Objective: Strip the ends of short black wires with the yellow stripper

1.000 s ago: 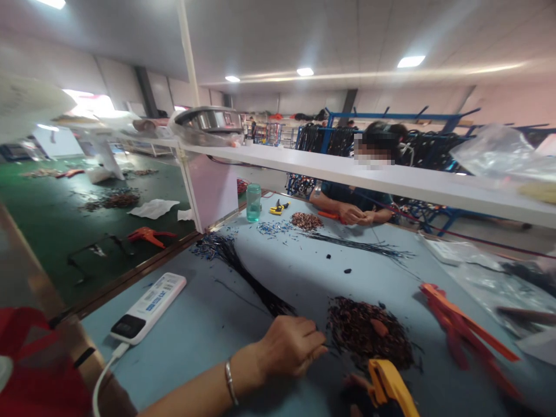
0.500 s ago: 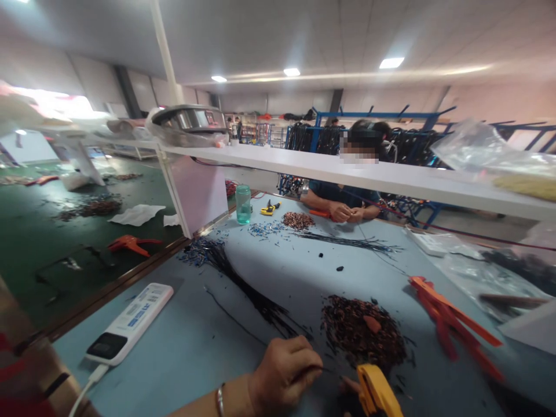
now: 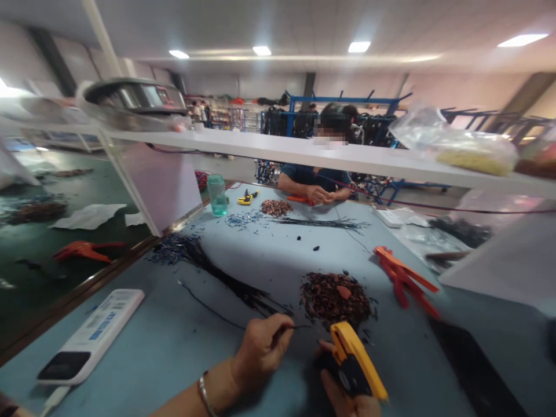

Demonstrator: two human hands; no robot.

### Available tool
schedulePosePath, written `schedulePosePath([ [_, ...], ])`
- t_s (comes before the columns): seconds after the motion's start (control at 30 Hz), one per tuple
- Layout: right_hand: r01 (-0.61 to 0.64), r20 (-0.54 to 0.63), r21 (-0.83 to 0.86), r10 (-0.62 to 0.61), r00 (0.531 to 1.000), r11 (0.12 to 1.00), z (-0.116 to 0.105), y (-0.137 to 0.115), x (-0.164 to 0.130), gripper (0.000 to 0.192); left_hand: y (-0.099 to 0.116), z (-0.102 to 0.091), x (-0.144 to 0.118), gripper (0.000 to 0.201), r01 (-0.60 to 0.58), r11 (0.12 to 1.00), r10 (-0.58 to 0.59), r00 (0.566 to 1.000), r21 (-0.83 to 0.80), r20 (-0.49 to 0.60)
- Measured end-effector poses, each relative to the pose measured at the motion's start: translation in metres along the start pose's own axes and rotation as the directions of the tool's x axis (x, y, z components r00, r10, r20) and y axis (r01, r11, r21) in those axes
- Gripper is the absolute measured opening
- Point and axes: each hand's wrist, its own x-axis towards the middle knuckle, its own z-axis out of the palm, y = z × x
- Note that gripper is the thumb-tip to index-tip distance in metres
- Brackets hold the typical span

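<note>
My left hand [image 3: 260,353] pinches a thin black wire [image 3: 292,328] at the near edge of the blue table [image 3: 278,249]. My right hand [image 3: 343,394] grips a yellow-handled crimping tool [image 3: 354,362] just right of it, its head close to the wire's end. A bundle of black wires with blue ends [image 3: 208,269] runs from the left hand up to the left. A heap of small brown and black terminals [image 3: 334,298] lies just beyond both hands.
A white power bank [image 3: 89,339] with a cable lies near left. Orange pliers [image 3: 403,278] rest to the right. A co-worker's hands [image 3: 319,196] work across the table beside a green bottle [image 3: 217,196], yellow tool [image 3: 247,198] and copper pile [image 3: 275,207]. A white shelf [image 3: 347,159] spans overhead.
My view swung right and down. My left hand lifted one black wire from the bundle and drew it toward the yellow tool, which my right hand raised further into view.
</note>
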Motion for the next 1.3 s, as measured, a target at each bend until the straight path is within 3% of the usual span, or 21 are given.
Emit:
schedulePosePath([
  [0.2,0.09,0.067,-0.052,-0.087,0.994,0.995,-0.002,-0.023,0.001,0.026,-0.002,-0.003,0.005,0.012,0.025,0.999,-0.028,0.997,-0.046,-0.07],
  [0.37,0.208,0.066,-0.111,-0.202,0.977,0.972,-0.008,-0.028,0.002,0.023,-0.004,-0.001,0.003,0.01,0.026,0.999,-0.027,0.999,-0.027,-0.048],
  [0.63,-0.036,-0.072,0.051,0.039,0.997,0.998,-0.008,-0.024,0.004,0.045,-0.009,-0.001,0.002,0.012,0.04,0.999,-0.04,0.998,0.003,-0.041],
  [0.8,-0.076,-0.121,0.116,0.09,0.989,0.99,-0.005,-0.02,0.005,0.05,-0.009,-0.002,0.002,0.014,0.014,1.0,-0.014,0.999,0.018,-0.036],
  [0.93,-0.05,-0.109,0.068,0.057,0.992,0.996,-0.002,-0.018,0.004,0.047,-0.009,-0.002,0.003,0.015,0.004,1.0,-0.003,0.999,0.013,-0.039],
  [1.03,-0.081,-0.036,0.12,0.086,0.996,0.989,-0.004,-0.023,0.001,0.047,-0.008,-0.003,0.006,0.015,0.066,0.998,-0.068,0.992,-0.023,-0.102],
  [1.13,-0.231,0.101,0.263,0.211,0.972,0.937,-0.009,-0.031,-0.001,0.048,-0.006,-0.006,0.009,0.014,0.173,0.984,-0.178,0.972,-0.046,-0.151],
  [1.23,-0.421,0.32,0.425,0.303,0.898,0.801,-0.014,-0.035,-0.001,0.048,-0.003,-0.007,0.011,0.015,0.217,0.975,-0.222,0.964,-0.049,-0.145],
  [1.3,-0.515,0.453,0.484,0.302,0.839,0.707,-0.015,-0.034,0.001,0.048,0.0,-0.007,0.011,0.016,0.212,0.976,-0.217,0.969,-0.049,-0.12],
])
